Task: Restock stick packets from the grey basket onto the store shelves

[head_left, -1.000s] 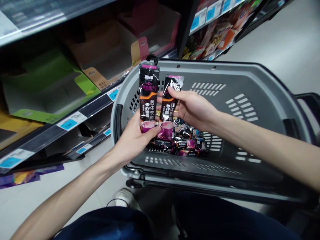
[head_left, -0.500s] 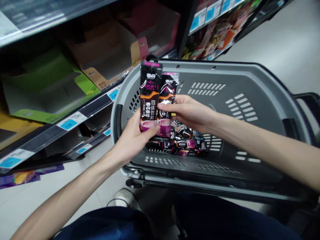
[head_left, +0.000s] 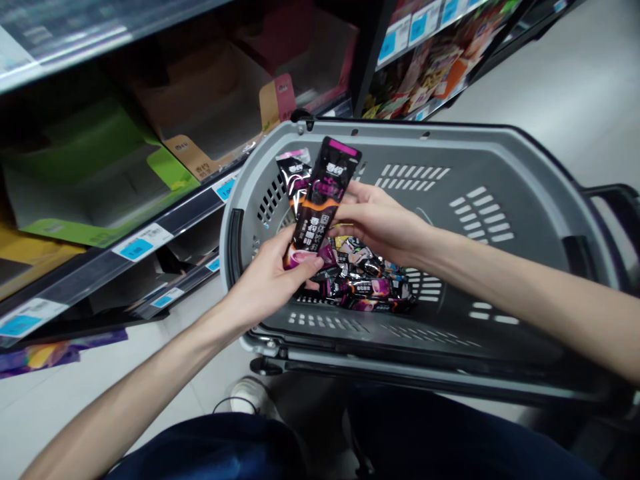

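Two slim black-and-purple instant coffee sachets are held over the basket, one crossing in front of the other. The front coffee sachet leans to the right, its lower end pinched under the thumb of my left hand. Behind it, the rear coffee sachet tilts left and is partly covered. My right hand is at the sachets' right edge, thumb and fingers curled, tips hidden behind the front one; it seems to grip the rear sachet. Below, several more sachets lie in a heap inside the grey shopping basket.
To the left, a store shelf carries price tags and display boxes, one of them a green box. Packaged goods fill a shelf at the upper right. A shoe stands on the floor below the basket.
The two sachets were side by side; now the rear one has passed behind the front one to the left. The front sachet has tipped to the right.
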The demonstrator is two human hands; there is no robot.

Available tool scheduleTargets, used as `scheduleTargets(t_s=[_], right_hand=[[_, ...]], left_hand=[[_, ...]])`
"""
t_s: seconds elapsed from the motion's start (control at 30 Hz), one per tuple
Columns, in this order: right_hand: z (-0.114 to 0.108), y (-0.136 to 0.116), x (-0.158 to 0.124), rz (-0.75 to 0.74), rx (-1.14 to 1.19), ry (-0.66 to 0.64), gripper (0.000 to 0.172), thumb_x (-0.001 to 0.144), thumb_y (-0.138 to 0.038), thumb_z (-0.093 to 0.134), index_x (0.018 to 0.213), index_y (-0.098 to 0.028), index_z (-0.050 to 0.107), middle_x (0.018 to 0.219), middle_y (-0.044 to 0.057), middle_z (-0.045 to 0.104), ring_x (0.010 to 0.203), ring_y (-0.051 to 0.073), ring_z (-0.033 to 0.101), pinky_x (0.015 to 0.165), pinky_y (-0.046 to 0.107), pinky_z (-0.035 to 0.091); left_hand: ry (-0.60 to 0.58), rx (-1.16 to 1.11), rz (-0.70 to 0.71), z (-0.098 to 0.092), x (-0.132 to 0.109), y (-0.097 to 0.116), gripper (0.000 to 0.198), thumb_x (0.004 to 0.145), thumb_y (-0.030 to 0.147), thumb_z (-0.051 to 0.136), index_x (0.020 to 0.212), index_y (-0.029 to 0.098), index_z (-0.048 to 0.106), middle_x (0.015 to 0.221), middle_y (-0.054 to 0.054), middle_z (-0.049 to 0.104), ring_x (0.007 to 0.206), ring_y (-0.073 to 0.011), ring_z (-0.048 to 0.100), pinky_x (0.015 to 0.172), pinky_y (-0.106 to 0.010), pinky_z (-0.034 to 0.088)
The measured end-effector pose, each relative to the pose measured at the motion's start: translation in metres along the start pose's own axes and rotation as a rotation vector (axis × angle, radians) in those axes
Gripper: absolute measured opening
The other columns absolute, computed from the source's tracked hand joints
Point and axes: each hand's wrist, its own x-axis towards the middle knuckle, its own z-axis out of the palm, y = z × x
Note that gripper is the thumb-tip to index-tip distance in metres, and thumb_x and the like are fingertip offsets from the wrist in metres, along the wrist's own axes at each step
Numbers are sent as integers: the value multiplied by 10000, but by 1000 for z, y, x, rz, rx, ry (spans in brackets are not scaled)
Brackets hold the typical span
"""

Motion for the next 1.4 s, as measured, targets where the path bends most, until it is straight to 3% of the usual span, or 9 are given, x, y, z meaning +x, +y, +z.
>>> scheduleTargets(t_s=[0.1, 0.2, 0.4, 0.57, 0.67, 0.77, 0.97, 1.27, 1.4], right_hand=[[1, -6, -3, 16, 13, -103, 263, 721, -138, 758, 969, -220, 726, 991, 40, 738, 884, 211, 668, 835, 380, 557], [4, -8, -6, 11, -23, -163, 190, 742, -207, 787, 925, -219, 739, 1025, 39, 742, 956, 219, 663, 885, 391, 529], [1, 0, 0, -34, 75, 8, 183, 808, -359, 795, 893, -221, 711, 1001, 43, 739, 943, 197, 670, 867, 374, 542], [-7, 4, 8, -14, 164, 77, 206, 839, -350, 761, 987, -231, 680, 1003, 52, 741, 891, 209, 683, 782, 380, 583], [-7, 6, 7, -19, 161, 71, 211, 851, -371, 759, 988, -237, 672, 1032, 57, 740, 961, 232, 678, 827, 416, 583], [-6, 6, 6, -23, 155, 54, 201, 851, -382, 769, 951, -236, 675, 1062, 53, 734, 998, 239, 669, 837, 425, 583], [-5, 5, 4, -12, 126, 49, 217, 815, -377, 811, 925, -226, 700, 1081, 31, 724, 915, 183, 667, 668, 299, 567], [-1, 2, -1, -4, 97, 59, 415, 660, -327, 929, 988, -209, 703, 1046, 39, 737, 865, 167, 681, 670, 278, 562], [2, 0, -2, 12, 80, 139, 457, 600, -317, 958, 958, -197, 701, 996, 43, 746, 785, 160, 681, 619, 272, 541]], left_hand=[[51, -27, 3, 0, 1, -2, 427, 845, 237, 697, 1261, 247, 597, 1116, -63, 653, 983, -249, 639, 739, -421, 637], [77, 15, 13, 0, 2, -4, 427, 839, 250, 705, 1251, 229, 598, 1167, -75, 648, 992, -246, 639, 777, -423, 618], [180, 3, 38, 0, 3, 2, 390, 836, 283, 721, 1200, 217, 597, 1085, -48, 681, 1042, -220, 622, 956, -387, 493], [354, -156, 67, -1, 4, 4, 91, 882, 267, 636, 942, 226, 582, 897, 17, 612, 835, -144, 576, 740, -266, 463], [315, -157, 72, -1, 4, 3, 101, 876, 222, 644, 904, 226, 547, 851, 30, 576, 756, -117, 538, 698, -247, 438], [287, -158, 76, -1, 4, 1, 185, 864, 208, 671, 940, 232, 504, 939, 35, 592, 777, -105, 545, 696, -238, 428], [271, -225, 136, 0, 5, -2, 367, 843, 194, 715, 1048, 245, 415, 978, 33, 646, 904, -120, 607, 847, -261, 457], [286, -184, 64, -1, 6, -3, 319, 859, 218, 708, 1142, 162, 573, 970, -26, 662, 937, -159, 632, 897, -311, 467], [274, -165, 64, -1, 5, -2, 251, 873, 224, 691, 1103, 152, 622, 946, -30, 656, 942, -167, 624, 888, -314, 464]])
